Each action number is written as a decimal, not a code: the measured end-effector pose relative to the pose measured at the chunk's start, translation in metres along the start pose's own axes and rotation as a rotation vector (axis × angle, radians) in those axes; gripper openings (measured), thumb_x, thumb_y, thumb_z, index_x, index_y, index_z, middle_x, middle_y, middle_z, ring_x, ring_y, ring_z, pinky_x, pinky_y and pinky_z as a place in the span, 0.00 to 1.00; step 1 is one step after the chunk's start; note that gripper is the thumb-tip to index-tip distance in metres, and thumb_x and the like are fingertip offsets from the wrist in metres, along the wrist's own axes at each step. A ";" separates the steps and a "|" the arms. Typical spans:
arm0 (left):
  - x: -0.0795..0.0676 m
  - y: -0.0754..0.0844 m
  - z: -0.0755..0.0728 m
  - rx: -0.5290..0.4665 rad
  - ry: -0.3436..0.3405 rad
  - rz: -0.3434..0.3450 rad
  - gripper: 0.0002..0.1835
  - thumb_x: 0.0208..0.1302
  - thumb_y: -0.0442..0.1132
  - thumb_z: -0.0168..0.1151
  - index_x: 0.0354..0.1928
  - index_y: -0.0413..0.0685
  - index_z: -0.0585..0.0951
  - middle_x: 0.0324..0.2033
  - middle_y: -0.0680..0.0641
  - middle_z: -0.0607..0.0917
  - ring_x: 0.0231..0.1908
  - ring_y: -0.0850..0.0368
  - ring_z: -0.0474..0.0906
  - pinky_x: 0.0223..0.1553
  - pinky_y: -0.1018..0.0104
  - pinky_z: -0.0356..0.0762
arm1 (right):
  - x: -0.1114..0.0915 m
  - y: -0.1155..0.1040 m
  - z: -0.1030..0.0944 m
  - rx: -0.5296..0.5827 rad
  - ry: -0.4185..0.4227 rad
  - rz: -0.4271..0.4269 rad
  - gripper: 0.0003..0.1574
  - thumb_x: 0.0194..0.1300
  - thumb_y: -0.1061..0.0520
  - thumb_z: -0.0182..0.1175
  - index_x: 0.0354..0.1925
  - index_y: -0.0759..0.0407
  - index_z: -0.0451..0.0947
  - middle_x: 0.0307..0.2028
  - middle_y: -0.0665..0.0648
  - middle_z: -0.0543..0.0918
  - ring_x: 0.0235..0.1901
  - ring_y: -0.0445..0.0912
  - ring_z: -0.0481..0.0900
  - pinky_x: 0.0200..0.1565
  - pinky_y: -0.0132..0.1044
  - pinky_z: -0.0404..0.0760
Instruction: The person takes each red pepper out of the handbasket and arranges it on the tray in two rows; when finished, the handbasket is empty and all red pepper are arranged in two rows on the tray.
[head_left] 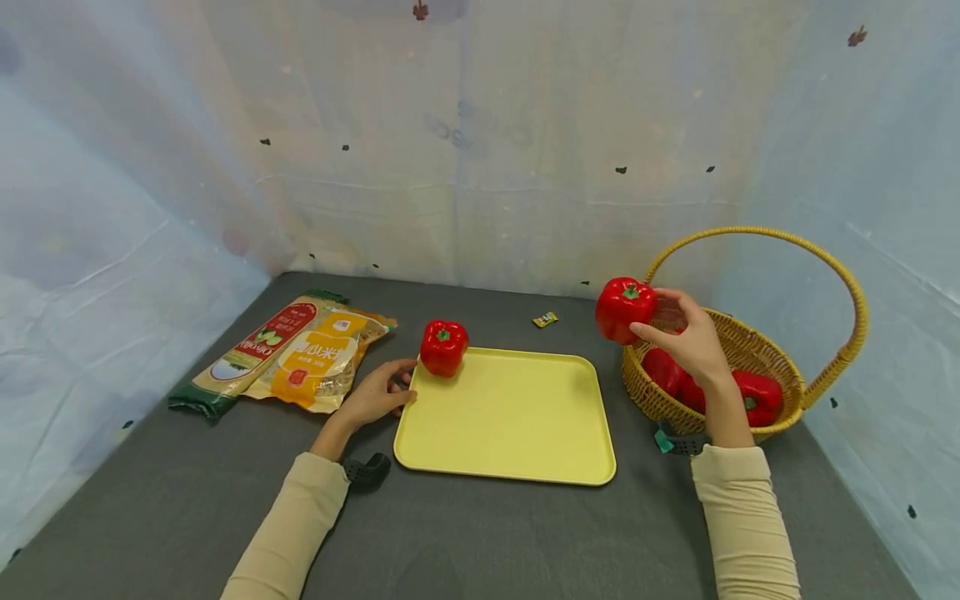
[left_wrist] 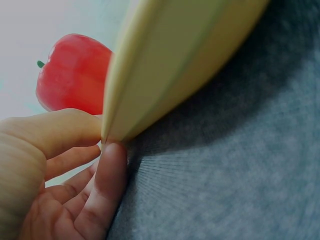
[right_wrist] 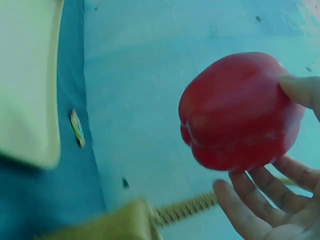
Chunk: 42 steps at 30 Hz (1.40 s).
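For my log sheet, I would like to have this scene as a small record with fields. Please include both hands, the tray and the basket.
Left hand: holds the left edge of the tray
Right hand: holds a lifted pepper, near the basket
Tray: yellow; another pepper at its far left corner
Basket: right of tray; more peppers inside, partly hidden
Left of tray: two packs
Beyond tray: small packet

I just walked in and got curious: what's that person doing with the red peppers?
They're using both hands. The right hand holds one red pepper up beside the basket, which has more red peppers inside. The left hand holds the left edge of the yellow tray. Another red pepper sits at that tray's far left corner.
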<state>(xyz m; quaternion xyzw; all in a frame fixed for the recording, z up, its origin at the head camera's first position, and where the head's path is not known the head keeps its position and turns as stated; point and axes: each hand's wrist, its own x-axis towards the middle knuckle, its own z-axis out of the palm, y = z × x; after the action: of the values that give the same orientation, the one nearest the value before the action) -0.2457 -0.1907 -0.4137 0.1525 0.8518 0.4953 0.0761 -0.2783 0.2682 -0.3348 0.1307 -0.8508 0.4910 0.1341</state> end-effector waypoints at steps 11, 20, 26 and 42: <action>-0.001 0.001 0.001 0.012 0.006 -0.009 0.30 0.62 0.29 0.59 0.65 0.30 0.62 0.45 0.32 0.72 0.29 0.50 0.72 0.29 0.53 0.81 | 0.011 -0.007 0.061 0.131 -0.198 -0.066 0.41 0.57 0.55 0.66 0.66 0.55 0.62 0.56 0.63 0.72 0.52 0.55 0.73 0.47 0.37 0.79; 0.013 -0.026 0.003 0.019 0.023 -0.009 0.31 0.61 0.30 0.60 0.65 0.33 0.62 0.45 0.34 0.72 0.27 0.53 0.71 0.26 0.57 0.80 | 0.017 -0.011 0.100 0.125 -0.270 -0.053 0.40 0.56 0.52 0.67 0.65 0.48 0.64 0.55 0.61 0.74 0.53 0.56 0.73 0.48 0.51 0.78; 0.017 -0.038 0.003 0.013 0.023 -0.002 0.31 0.61 0.33 0.62 0.65 0.38 0.64 0.44 0.38 0.72 0.27 0.53 0.72 0.25 0.63 0.80 | 0.013 -0.025 0.112 0.152 -0.359 -0.056 0.40 0.58 0.59 0.66 0.66 0.58 0.62 0.57 0.66 0.72 0.55 0.61 0.71 0.52 0.52 0.75; 0.011 -0.024 0.004 -0.012 0.026 -0.001 0.31 0.61 0.29 0.60 0.65 0.32 0.62 0.45 0.33 0.71 0.28 0.51 0.72 0.26 0.58 0.81 | 0.020 0.010 0.138 0.160 -0.440 -0.043 0.43 0.58 0.61 0.65 0.67 0.59 0.59 0.59 0.66 0.69 0.58 0.60 0.69 0.57 0.51 0.71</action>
<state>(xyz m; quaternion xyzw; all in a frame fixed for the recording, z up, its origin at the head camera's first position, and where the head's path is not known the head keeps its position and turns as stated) -0.2594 -0.1947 -0.4358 0.1453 0.8498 0.5024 0.0662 -0.3138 0.1513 -0.4016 0.2630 -0.8150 0.5135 -0.0547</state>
